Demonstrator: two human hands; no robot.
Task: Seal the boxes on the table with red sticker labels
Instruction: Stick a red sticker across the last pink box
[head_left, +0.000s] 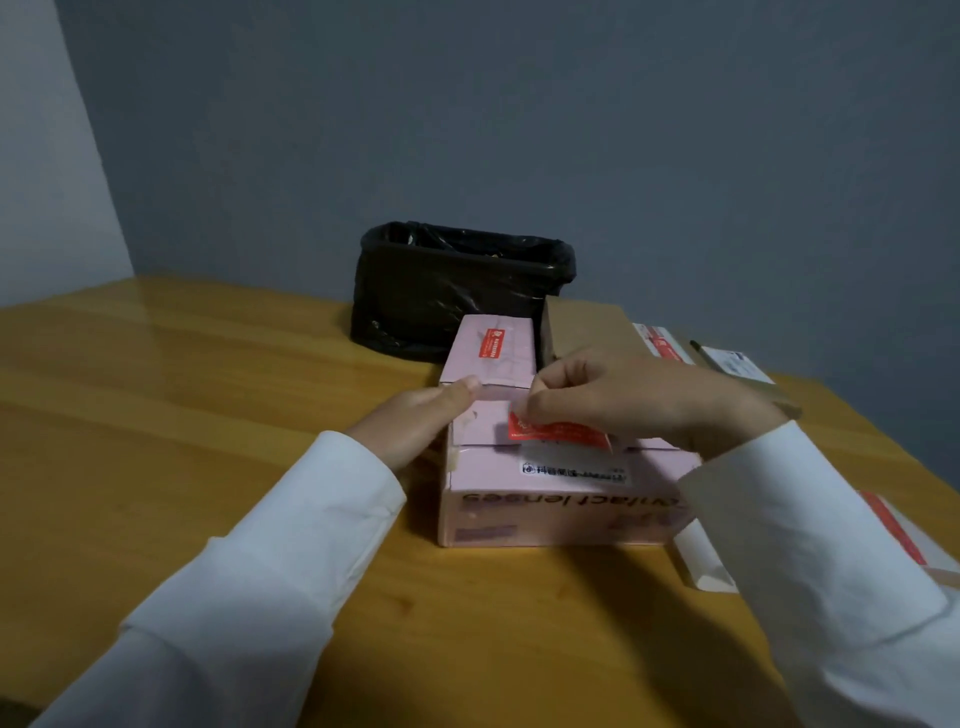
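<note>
- So, wooden table (156, 415) fills the lower 2/3 of the frame; grey wall behind.
- Black bin (452, 291) w/ black liner stands upper centre, at the table's far edge, just behind the boxes.
- Large pink box (561, 499) sits centre frame, printed side facing the camera, white barcode label near its top edge.
- Brown cardboard box (587, 325) is right of the bin, partly hidden by the right hand.
- Small pink box (491, 345) lies just behind the large one, already w/ a red label on top.
- White sleeves come in from lower left & lower right; the right sleeve hides the large box's right end.
- Left hand (415, 421) centre-left, fingers straight, pressing against the large box's upper left corner.
- Right hand (623, 400) centre-right, fingers curled, pinching the left end of the red sticker label (558, 435) over the box's top flap seam; can't tell if the label is fully stuck down.
- White sticker sheet w/ red strip (893, 525) at the right edge; more label sheets (662, 343) & a small white item (735, 364) upper right.
</note>
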